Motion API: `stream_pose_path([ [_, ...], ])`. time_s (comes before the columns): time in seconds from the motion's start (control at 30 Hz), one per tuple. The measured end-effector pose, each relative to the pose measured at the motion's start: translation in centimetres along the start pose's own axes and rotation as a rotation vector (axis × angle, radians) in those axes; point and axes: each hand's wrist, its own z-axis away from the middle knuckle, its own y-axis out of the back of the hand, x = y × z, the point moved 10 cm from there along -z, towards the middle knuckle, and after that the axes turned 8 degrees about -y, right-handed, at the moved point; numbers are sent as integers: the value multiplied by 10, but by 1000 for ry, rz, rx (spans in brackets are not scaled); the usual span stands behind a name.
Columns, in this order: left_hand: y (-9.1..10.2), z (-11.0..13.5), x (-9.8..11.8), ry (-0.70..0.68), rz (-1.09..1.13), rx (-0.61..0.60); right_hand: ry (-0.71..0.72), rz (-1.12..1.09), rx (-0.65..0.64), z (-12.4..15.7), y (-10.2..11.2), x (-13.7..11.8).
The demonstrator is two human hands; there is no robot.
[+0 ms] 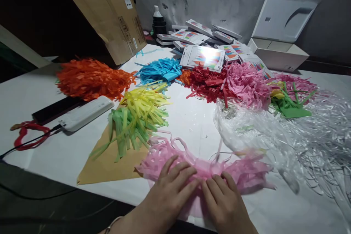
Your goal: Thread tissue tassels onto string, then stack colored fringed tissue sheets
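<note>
A pink fringed tissue-paper piece [244,172] lies at the near edge of the white table [192,120]. Both hands press on its uncut middle band. My left hand [170,190] lies flat with fingers stretched forward on the left part of the band. My right hand [223,199] rests beside it, fingers extended and close together on the band's centre. The fingertips of both hands nearly meet. Pink fringe spreads out to either side.
Green and yellow fringes [137,117] lie on a tan paper triangle [109,164]. Orange [90,76], blue [161,71], red [208,82] and pink [246,84] piles ring the table. Clear plastic bags [287,135] lie right. Printed packs [204,56], a cardboard box [82,14], a white power bank [85,113].
</note>
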Motion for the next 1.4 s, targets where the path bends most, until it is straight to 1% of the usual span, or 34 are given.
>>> stream_pose_path([
  [0.03, -5, -2, 3, -2, 19, -7, -9, -16, -20, 4, -1, 2],
  [0.1, -12, -3, 1, 19, 50, -27, -61, -49, -40, 8, 0, 11],
  [0.17, -16, -2, -5, 52, 71, -52, -143, -85, -46, 10, 4, 24],
  [0.27, -20, 0, -19, 131, 74, -136, -281, -109, -53, 12, 9, 43],
  [0.37, -25, -5, -28, 206, 13, -247, -410, -24, -81, 13, 10, 55],
  [0.47, -33, -17, -32, 257, -48, -354, -502, 151, -89, 12, 15, 60],
  [0.53, -39, -24, -34, 279, -70, -421, -500, 259, -47, 10, 22, 56],
  [0.57, -41, -26, -35, 280, -76, -442, -456, 271, -14, 7, 25, 50],
  [0.63, -44, -30, -36, 274, -78, -461, -309, 200, 37, 2, 27, 32],
  [0.7, -44, -29, -37, 271, -73, -462, -179, 82, 32, -2, 21, 16],
  [0.73, -44, -28, -38, 272, -71, -463, -146, 39, 6, -3, 15, 13],
  [0.77, -42, -26, -40, 279, -72, -455, -131, 17, -17, -4, 10, 11],
  [0.83, -33, -25, -40, 279, -75, -378, -116, -1, -33, -5, 4, 10],
  [0.9, -21, -26, -32, 206, -42, -259, -128, -38, 9, -5, 6, 12],
  [0.97, -15, -27, -17, 77, -5, -170, -181, -99, 52, -5, 10, 17],
  [1.03, -14, -26, -6, -25, 15, -133, -217, -135, 38, -6, 9, 18],
  [1.1, -14, -25, -2, -62, 18, -88, -194, -113, -13, -7, 4, 14],
  [1.17, -13, -24, -4, -65, 39, -48, -167, -75, -34, -6, 1, 13],
  [1.23, -12, -22, -9, -40, 74, -35, -160, -72, -24, 0, 3, 18],
  [1.3, -11, -19, -15, 5, 108, -52, -176, -99, 6, 7, 10, 27],
  [1.4, -15, -15, -20, 73, 144, -125, -245, -138, 19, 15, 18, 40],
])
